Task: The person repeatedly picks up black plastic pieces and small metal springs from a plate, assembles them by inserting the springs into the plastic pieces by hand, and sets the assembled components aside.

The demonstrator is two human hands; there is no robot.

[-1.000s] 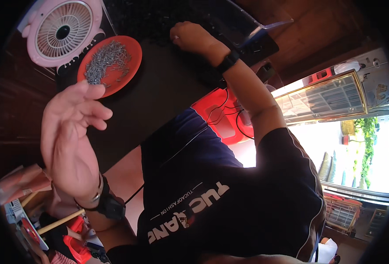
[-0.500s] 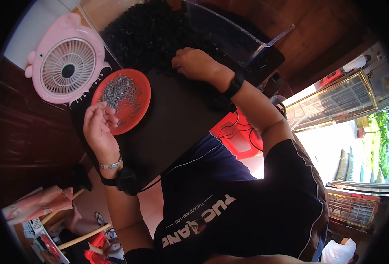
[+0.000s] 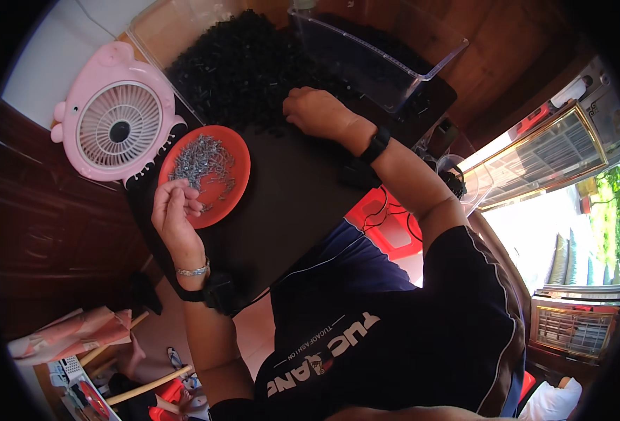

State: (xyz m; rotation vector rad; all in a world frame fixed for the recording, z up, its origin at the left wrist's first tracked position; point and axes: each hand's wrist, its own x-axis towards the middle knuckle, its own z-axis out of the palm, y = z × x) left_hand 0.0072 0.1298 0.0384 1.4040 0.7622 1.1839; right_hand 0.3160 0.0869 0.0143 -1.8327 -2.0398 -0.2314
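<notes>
My left hand [image 3: 177,214] is at the near-left rim of an orange-red plate [image 3: 234,193], fingers curled in and thumb against them. What they hold, if anything, is too small to make out. On the plate lies a heap of small silvery metal pins or screws [image 3: 201,160]. My right hand [image 3: 318,112] rests at the near edge of a big pile of small black parts [image 3: 243,70]. Its fingers are bent under and closed, and the palm hides whatever is in them.
A pink animal-shaped fan [image 3: 118,130] stands left of the plate. A clear plastic bin [image 3: 366,45] lies beyond my right hand, with black parts about it. The dark tabletop [image 3: 282,189] stretches between my arms. Below its right edge is a red stool [image 3: 387,228] with cables.
The whole view has shifted, so the scene sits slightly lower and further right. My left fingers look drawn closer together at the plate's rim. The right hand stays by the black pile.
</notes>
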